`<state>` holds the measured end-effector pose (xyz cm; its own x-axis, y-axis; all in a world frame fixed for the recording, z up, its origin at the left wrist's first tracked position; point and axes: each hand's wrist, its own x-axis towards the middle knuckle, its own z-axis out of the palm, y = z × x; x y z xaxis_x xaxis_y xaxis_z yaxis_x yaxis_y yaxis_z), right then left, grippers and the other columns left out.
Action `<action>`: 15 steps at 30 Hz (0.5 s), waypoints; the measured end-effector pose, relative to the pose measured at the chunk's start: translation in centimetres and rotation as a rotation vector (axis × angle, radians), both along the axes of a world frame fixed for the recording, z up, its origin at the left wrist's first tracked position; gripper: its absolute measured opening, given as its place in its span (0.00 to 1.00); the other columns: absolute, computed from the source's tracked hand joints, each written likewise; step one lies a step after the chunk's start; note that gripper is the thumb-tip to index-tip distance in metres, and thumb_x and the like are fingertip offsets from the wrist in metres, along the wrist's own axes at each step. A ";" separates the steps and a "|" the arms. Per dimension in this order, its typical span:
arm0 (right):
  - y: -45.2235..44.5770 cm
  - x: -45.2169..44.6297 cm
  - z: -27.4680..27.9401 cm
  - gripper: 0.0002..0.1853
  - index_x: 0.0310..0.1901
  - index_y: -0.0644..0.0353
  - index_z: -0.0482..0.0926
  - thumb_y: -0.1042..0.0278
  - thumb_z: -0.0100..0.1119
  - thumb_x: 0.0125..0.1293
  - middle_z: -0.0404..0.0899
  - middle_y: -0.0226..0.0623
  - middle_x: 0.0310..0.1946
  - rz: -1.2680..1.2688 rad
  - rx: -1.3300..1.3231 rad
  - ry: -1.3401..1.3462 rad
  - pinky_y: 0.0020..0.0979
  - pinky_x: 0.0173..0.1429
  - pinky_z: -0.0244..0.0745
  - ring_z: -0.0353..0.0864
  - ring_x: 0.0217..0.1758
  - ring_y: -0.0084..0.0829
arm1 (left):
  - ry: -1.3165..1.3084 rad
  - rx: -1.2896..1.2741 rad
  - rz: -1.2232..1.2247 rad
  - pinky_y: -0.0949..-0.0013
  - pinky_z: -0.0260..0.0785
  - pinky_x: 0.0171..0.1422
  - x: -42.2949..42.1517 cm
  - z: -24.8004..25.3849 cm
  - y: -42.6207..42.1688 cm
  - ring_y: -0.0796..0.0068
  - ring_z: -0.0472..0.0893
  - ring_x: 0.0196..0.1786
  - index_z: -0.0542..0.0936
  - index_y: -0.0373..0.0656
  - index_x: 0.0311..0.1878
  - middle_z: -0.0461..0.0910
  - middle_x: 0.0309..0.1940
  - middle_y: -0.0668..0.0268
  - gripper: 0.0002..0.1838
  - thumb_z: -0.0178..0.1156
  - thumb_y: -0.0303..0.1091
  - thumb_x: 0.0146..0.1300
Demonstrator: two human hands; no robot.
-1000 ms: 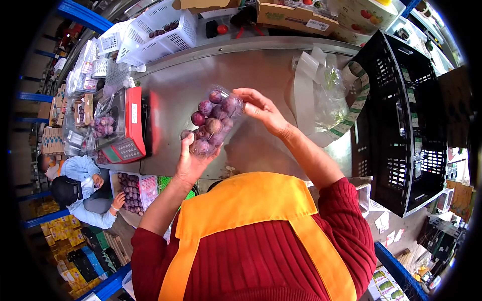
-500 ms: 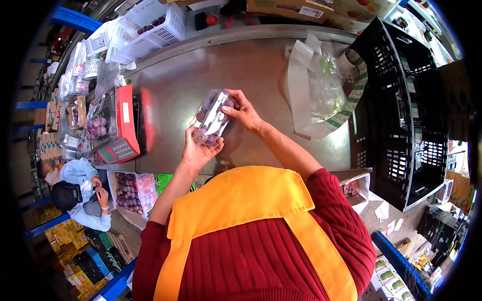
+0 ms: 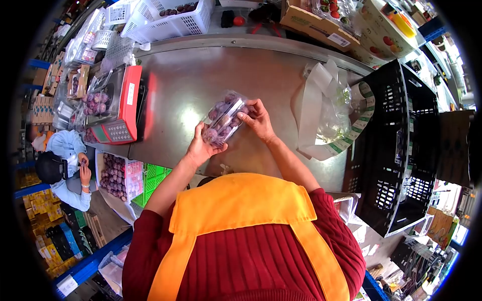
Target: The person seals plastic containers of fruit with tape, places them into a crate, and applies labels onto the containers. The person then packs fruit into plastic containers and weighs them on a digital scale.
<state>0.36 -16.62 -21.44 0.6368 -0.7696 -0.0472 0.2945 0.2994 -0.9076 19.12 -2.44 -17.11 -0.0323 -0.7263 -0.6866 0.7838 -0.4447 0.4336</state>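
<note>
A clear plastic box of plums (image 3: 224, 119), its lid over the fruit, is held tilted above the metal table (image 3: 175, 70). My left hand (image 3: 203, 146) grips its lower left end, fingers beneath and thumb at the side. At the upper right end, my right hand (image 3: 258, 120) holds the box with thumb and fingers. Light glares off the plastic along the middle. Left of the box, a red scale (image 3: 125, 108) carries another pack of plums (image 3: 96, 104).
A roll of labels (image 3: 359, 120) lies by clear plastic at the right, beside black crates (image 3: 396, 150). A white basket (image 3: 170, 22) stands at the back. Lower left, a person (image 3: 68, 160) sits by a crate of plums (image 3: 114, 175).
The lid, raised off or not clearly seen a second ago, now shows over the plums. The box has turned in my hands. The view has shifted, and the person's hands have come together.
</note>
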 end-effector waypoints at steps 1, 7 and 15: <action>-0.1 0.0 -0.2 0.27 0.60 0.56 0.66 0.67 0.70 0.64 0.77 0.36 0.52 0.013 0.025 -0.008 0.34 0.63 0.72 0.75 0.57 0.27 | -0.006 0.012 0.010 0.50 0.78 0.56 -0.2 0.0 0.1 0.65 0.79 0.54 0.73 0.49 0.63 0.79 0.56 0.65 0.33 0.45 0.66 0.70; -0.2 -0.2 1.3 0.41 0.74 0.52 0.58 0.58 0.70 0.64 0.71 0.39 0.57 -0.051 -0.058 0.109 0.34 0.63 0.72 0.72 0.62 0.30 | 0.084 0.042 -0.014 0.49 0.78 0.55 0.2 -0.5 0.3 0.60 0.81 0.51 0.74 0.47 0.62 0.80 0.53 0.62 0.36 0.45 0.69 0.67; -0.6 0.5 2.0 0.38 0.69 0.56 0.62 0.62 0.69 0.60 0.69 0.35 0.56 0.015 -0.045 0.086 0.30 0.66 0.67 0.71 0.60 0.28 | 0.006 -0.012 -0.092 0.51 0.80 0.54 0.3 -0.8 0.3 0.62 0.81 0.53 0.72 0.45 0.62 0.80 0.54 0.61 0.37 0.43 0.69 0.69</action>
